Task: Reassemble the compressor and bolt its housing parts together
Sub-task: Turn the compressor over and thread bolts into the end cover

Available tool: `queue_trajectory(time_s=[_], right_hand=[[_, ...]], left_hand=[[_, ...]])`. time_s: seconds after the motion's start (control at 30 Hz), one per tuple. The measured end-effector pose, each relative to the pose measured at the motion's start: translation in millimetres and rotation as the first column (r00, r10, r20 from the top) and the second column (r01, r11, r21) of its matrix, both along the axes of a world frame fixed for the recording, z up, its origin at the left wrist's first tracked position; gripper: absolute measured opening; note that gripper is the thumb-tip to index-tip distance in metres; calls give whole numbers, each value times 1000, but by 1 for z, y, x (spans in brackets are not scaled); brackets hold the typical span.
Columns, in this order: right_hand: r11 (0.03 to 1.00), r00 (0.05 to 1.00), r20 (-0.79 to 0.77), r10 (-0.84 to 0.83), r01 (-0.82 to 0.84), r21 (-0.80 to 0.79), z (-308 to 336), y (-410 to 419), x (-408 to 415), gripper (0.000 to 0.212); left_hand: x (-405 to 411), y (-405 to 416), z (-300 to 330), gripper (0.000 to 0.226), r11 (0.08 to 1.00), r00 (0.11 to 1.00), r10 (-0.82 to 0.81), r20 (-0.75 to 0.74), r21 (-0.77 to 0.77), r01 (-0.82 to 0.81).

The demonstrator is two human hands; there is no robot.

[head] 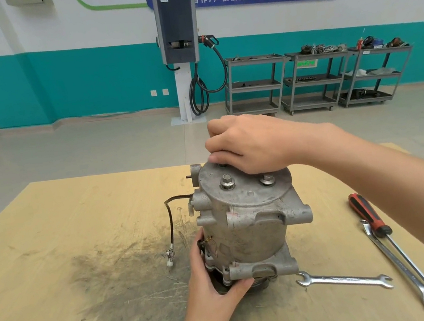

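A grey metal compressor (245, 226) stands upright in the middle of the wooden table (52, 239). Its round top cover (248, 193) carries two bolts with washers, one at the front left (227, 181) and one at the right (267, 180). My right hand (249, 143) is over the cover's far edge, and its fingertips pinch a third bolt (222, 164), mostly hidden under the fingers. My left hand (209, 279) grips the compressor's lower flange at the left, thumb along the front edge. A black wire with a white plug (170, 258) hangs from the compressor's left side.
An open-ended spanner (344, 279) lies just right of the compressor's base. A red and black screwdriver (371, 219) and a longer spanner (403, 269) lie at the table's right edge. A dark grease stain (120, 289) covers the table at the left. Grey shelf carts stand by the far wall.
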State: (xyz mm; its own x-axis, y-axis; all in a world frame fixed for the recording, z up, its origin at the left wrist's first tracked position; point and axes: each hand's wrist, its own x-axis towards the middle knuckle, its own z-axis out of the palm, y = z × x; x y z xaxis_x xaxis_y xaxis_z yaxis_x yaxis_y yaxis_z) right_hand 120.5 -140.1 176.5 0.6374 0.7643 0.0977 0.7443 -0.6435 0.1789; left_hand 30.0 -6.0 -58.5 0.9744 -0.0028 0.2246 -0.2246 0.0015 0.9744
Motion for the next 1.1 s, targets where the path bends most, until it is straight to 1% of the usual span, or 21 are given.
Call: queue_trajectory(time_s=[0.07,0.13,0.2,0.23,0.33,0.37,0.4,0.47,0.6,0.67,0.7,0.73,0.8,0.83,0.87,0.97,1.07,1.1], right_hand=[[999,998,44,-43,42,29,-3,3,1,42],[995,994,54,-97,95,41,-3,4,2,56],[992,992,47,-118,116,47,0,3,3,61],[994,993,53,-105,103,44,1,1,4,57],[1000,997,78,-1,1,-10,4,-2,2,24],[999,996,85,33,-30,-35,3,-1,1,19],[998,995,89,50,-46,-47,2,0,1,19],[999,995,98,35,-31,-37,0,4,1,28],[996,985,151,-81,86,-27,-4,9,6,63],[995,988,120,-102,100,23,-2,6,7,67],[996,990,116,-79,75,38,0,2,7,62],[999,992,122,-39,35,34,2,-1,6,53],[999,990,138,38,-35,-22,4,-4,2,26],[997,986,149,67,-59,-57,4,-4,1,19],[995,984,157,82,-70,-77,3,-3,0,17],[997,987,148,64,-57,-48,-1,3,0,26],[998,988,150,-46,52,-39,-4,7,3,51],[996,987,137,-85,88,-15,-5,7,5,55]], left_hand=[[0,0,-1,104,1000,1000,0,-9,5,0],[0,1,-1,105,1000,1000,1,-16,8,0],[0,0,-1,105,1000,1000,-4,-16,12,4],[0,0,-1,104,1000,1000,-6,-13,14,6],[1,0,-2,101,1000,1000,-1,-10,13,1],[1,0,-2,101,1000,1000,0,-8,13,1],[1,1,-3,100,1000,1000,-2,-8,12,2],[1,1,-4,100,1000,1000,-10,-12,5,10],[2,0,-4,102,999,999,-23,-25,-24,22],[2,0,-3,106,999,999,-29,-28,-39,28],[2,0,-3,108,999,999,-32,-28,-42,31],[2,0,-2,109,999,999,-32,-30,-44,31],[2,0,-2,109,999,999,-27,-30,-44,26],[2,0,-2,108,999,999,-27,-29,-43,25],[2,0,-2,107,999,999,-26,-28,-40,25],[2,0,-2,105,999,999,-27,-27,-41,25],[3,-1,-3,105,998,999,-27,-23,-52,26],[3,-1,-3,105,998,999,-25,-25,-56,24]])
